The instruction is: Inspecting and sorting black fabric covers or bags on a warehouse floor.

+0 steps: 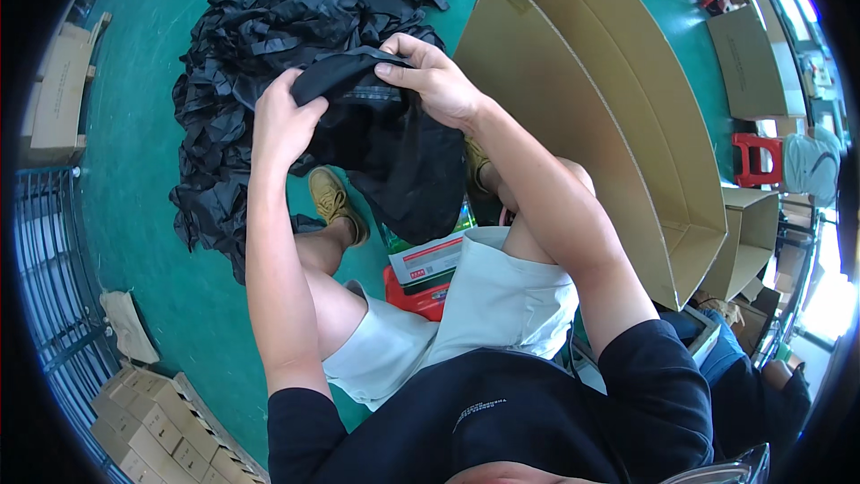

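A piece of black fabric (394, 161) hangs from both my hands, draping down in front of my knees. My left hand (285, 121) pinches its folded edge between thumb and fingers. On the other end of that edge, my right hand (430, 81) is closed with the thumb on top. A greyish strip shows on the cloth just below the edge; I cannot make out what it is. Behind and left of my hands lies a big crumpled heap of black fabric (242, 45) on the floor.
A tall open cardboard box (573, 81) stands close on my right. Between my legs are a white-and-green carton (430, 260) and a red stool (417, 300). Stacked cartons (170, 430) sit at lower left, near a blue metal rack (54, 287). Another person (761, 394) is at lower right.
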`<state>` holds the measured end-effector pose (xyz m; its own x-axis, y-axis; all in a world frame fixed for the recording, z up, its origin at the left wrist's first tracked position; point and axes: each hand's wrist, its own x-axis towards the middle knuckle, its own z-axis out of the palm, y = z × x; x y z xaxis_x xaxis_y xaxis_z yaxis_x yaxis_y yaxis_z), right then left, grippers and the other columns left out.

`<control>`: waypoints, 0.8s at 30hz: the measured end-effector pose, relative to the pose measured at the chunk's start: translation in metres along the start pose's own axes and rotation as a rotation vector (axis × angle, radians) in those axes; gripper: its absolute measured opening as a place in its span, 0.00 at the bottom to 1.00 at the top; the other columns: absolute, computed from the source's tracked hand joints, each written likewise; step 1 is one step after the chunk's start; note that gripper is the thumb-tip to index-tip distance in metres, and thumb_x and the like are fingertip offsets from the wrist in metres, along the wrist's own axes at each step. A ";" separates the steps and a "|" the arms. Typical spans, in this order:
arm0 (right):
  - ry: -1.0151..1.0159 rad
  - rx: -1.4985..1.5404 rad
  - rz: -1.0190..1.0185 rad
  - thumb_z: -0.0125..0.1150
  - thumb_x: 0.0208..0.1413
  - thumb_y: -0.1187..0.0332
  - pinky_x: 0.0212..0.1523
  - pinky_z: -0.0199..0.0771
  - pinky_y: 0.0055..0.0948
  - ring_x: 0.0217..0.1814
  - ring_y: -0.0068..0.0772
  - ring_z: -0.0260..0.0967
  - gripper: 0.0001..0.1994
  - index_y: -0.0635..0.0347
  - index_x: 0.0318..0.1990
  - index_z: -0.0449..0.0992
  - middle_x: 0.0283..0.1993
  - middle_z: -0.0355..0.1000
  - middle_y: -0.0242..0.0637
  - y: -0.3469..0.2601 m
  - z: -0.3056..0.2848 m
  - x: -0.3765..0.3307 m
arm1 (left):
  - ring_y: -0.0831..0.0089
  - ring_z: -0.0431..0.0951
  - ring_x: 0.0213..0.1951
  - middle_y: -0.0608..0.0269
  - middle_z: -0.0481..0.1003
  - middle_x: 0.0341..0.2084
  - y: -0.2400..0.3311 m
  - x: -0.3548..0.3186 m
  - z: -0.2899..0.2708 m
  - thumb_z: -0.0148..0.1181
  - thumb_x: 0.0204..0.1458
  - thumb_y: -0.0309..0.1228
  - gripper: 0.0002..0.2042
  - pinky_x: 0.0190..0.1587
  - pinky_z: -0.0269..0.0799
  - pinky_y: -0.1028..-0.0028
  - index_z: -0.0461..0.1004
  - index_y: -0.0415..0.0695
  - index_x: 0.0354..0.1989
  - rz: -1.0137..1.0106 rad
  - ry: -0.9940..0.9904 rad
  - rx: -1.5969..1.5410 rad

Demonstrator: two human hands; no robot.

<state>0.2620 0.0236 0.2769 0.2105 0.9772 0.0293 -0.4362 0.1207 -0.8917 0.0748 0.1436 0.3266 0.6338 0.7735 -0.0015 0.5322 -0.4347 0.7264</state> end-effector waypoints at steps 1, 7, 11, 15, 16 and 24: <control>0.034 0.009 -0.021 0.60 0.60 0.74 0.49 0.65 0.21 0.43 0.17 0.68 0.04 0.57 0.40 0.72 0.39 0.72 0.25 -0.005 -0.005 -0.002 | 0.58 0.80 0.33 0.46 0.77 0.27 -0.004 0.005 0.005 0.61 0.44 0.31 0.16 0.40 0.72 0.66 0.76 0.32 0.40 0.049 0.009 0.029; 0.159 -0.067 -0.090 0.70 0.50 0.74 0.45 0.71 0.27 0.43 0.22 0.67 0.12 0.60 0.41 0.74 0.39 0.71 0.29 0.003 -0.014 -0.003 | 0.77 0.73 0.43 0.62 0.78 0.39 -0.024 -0.003 -0.002 0.60 0.59 0.31 0.15 0.51 0.66 0.76 0.77 0.30 0.48 -0.084 -0.106 -0.504; 0.082 0.082 -0.125 0.69 0.48 0.78 0.43 0.70 0.27 0.41 0.23 0.66 0.13 0.60 0.40 0.71 0.37 0.69 0.30 0.012 0.014 0.024 | 0.67 0.71 0.52 0.56 0.74 0.50 -0.071 -0.011 -0.053 0.58 0.60 0.36 0.21 0.60 0.61 0.71 0.72 0.32 0.56 -0.116 -0.161 -0.725; 0.079 0.099 -0.098 0.70 0.47 0.79 0.39 0.70 0.27 0.36 0.25 0.70 0.11 0.64 0.35 0.72 0.33 0.72 0.31 -0.012 -0.012 0.001 | 0.57 0.70 0.56 0.47 0.72 0.55 0.002 -0.010 -0.022 0.58 0.59 0.36 0.20 0.61 0.62 0.61 0.73 0.33 0.54 -0.134 0.059 -0.549; 0.082 0.100 -0.106 0.70 0.47 0.79 0.39 0.70 0.27 0.36 0.25 0.70 0.11 0.64 0.35 0.72 0.33 0.72 0.31 -0.015 -0.011 0.000 | 0.57 0.70 0.56 0.47 0.72 0.55 -0.011 -0.005 -0.023 0.58 0.59 0.36 0.20 0.61 0.62 0.61 0.73 0.33 0.54 -0.127 0.056 -0.545; -0.105 0.243 0.149 0.63 0.56 0.75 0.44 0.77 0.36 0.40 0.32 0.77 0.05 0.66 0.38 0.80 0.35 0.79 0.38 -0.012 -0.018 0.004 | 0.56 0.62 0.66 0.52 0.62 0.66 0.036 -0.016 -0.016 0.50 0.60 0.52 0.31 0.72 0.51 0.60 0.65 0.39 0.63 -0.553 0.411 -1.134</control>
